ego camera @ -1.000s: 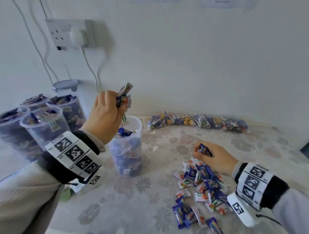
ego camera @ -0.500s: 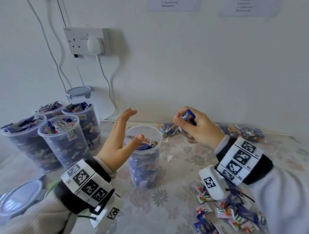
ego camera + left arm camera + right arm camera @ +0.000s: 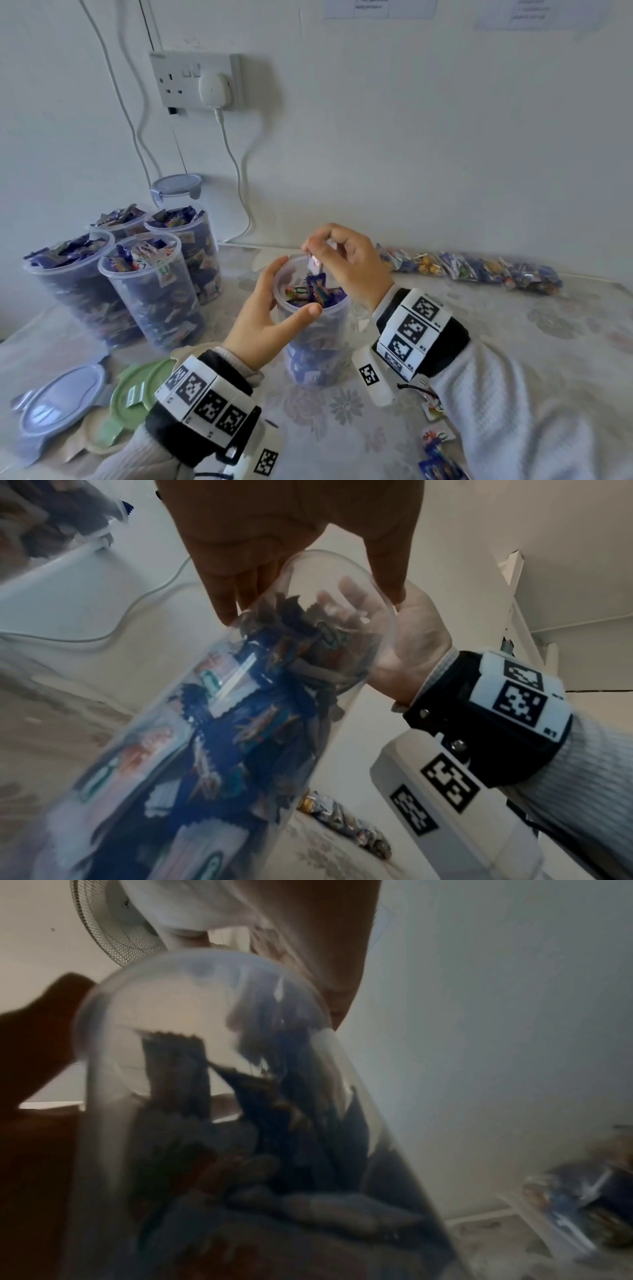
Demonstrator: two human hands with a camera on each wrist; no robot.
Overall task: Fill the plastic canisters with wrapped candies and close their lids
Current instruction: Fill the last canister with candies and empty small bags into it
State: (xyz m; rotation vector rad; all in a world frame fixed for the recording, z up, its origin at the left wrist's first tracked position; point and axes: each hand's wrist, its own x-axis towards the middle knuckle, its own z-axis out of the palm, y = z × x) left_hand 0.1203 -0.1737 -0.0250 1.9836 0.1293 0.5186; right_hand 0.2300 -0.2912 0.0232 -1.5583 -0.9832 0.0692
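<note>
Far to the left hand's outer side: four filled canisters (image 3: pixel 113 277) stand clustered, heaped with wrapped candies, none lidded. Judged: parked out of the working zone until the closing step. Behind them a fifth canister, lidded (image 3: pixel 176 186), stands against the wall.

Nearer the person, just outside the left wrist: loose lids, a blue lid (image 3: pixel 58 401) and a green lid (image 3: pixel 142 394), lying flat and overlapping. Likely staged within reach for closing.

Left hand (image 3: pixel 267 315): fingers curved round the far side of the open canister (image 3: pixel 315 346) at its rim, thumb across the near side. It grips the wall, not the contents. Judged purpose: steadying the light plastic tub so it does not tip while being loaded.

Open canister: between the two hands, standing on the table (image 3: pixel 513 342), candies reaching near the rim. Close to full, no lid on.

Right hand (image 3: pixel 346 260): directly above the canister mouth, fingertips together, pinching a wrapped candy (image 3: pixel 313 263) that hangs down into the opening. Held low so it drops inside, I judge.

Beyond the right hand: a row of sealed candy bags (image 3: pixel 479 270) along the wall. Beneath the right forearm: loose candies (image 3: pixel 436 445), the supply.
</note>
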